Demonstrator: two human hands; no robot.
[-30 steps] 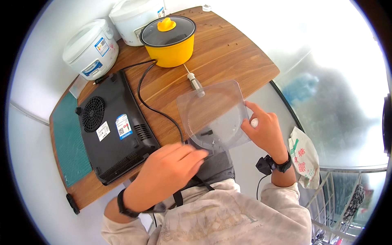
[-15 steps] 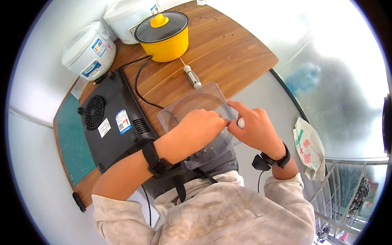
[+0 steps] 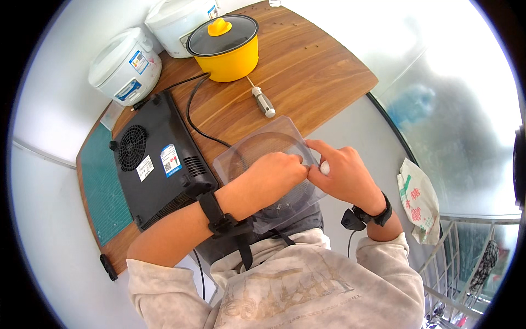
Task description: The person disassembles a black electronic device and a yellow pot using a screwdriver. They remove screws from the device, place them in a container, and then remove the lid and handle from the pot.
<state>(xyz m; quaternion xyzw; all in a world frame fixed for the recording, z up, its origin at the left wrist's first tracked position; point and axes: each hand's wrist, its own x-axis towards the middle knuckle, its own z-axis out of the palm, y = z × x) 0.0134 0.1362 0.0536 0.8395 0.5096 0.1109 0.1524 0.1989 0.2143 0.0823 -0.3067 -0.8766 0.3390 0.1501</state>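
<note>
A clear square plastic panel with a round mesh centre rests over my lap, tilted, at the table's front edge. My left hand lies across the mesh with its fingers curled in; what they grip, if anything, is hidden. My right hand is at the panel's right side, thumb against the left fingers and index finger reaching to the panel's edge. A small white wad shows between its closed fingers. Grey bits of dust lie on the mesh's near part.
An upturned black induction cooker lies on a green mat at left. Beyond the panel are a screwdriver, a yellow pot with a cord, and two white rice cookers. A printed bag and metal rack stand right.
The whole view has shifted slightly to the right. Both hands keep nearly the same place on the panel, with the left fingers bent a little differently.
</note>
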